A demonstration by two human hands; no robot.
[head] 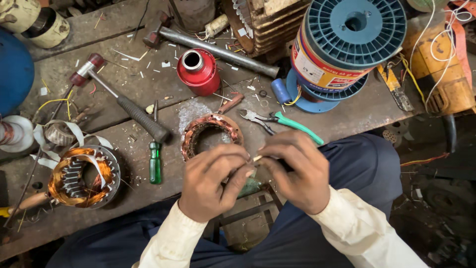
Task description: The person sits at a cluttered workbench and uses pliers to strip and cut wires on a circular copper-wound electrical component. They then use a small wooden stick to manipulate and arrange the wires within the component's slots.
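My left hand (212, 179) and my right hand (293, 168) meet in front of me, fingertips pinched together on a small pale sleeve or wire end (257, 158). Just beyond the hands a copper-wound motor stator (210, 133) lies on the workbench, and thin wires seem to run from it to my fingers. Green-handled pliers (282, 122) lie right of the stator, close to my right hand. A green screwdriver (155, 159) lies left of my left hand.
A second stator with copper coils (84, 176) sits at the left. A hammer (121, 101), a red can (199, 71), a steel pipe (218, 49), a blue wire spool (342, 44) and a yellow power tool (441, 74) crowd the worn bench (347, 119).
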